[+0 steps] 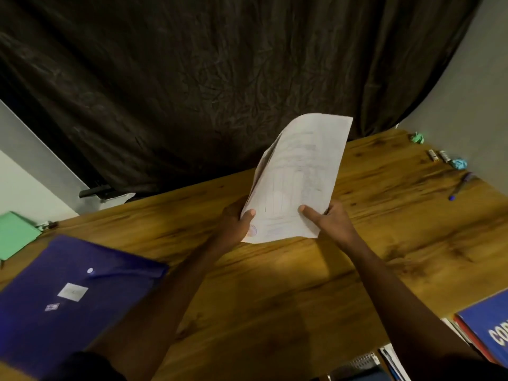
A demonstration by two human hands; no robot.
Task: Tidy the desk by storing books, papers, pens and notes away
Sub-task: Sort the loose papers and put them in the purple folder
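Note:
A stack of white printed papers (299, 171) is held upright above the middle of the wooden desk (275, 284). My left hand (233, 224) pinches its lower left edge, thumb on the front. My right hand (327, 221) grips its lower right corner, thumb also on the front. A purple snap folder (68, 301) lies flat at the near left. A blue pen (460, 186) lies at the far right. Two crumpled notes, one green (417, 138) and one light blue (459, 163), sit near the desk's far right corner.
A blue book (492, 328) tops a pile of books at the near right edge. A green folder (15, 233) lies at the far left. Two small white tubes (438, 155) lie between the crumpled notes. A dark curtain (220, 78) hangs behind the desk.

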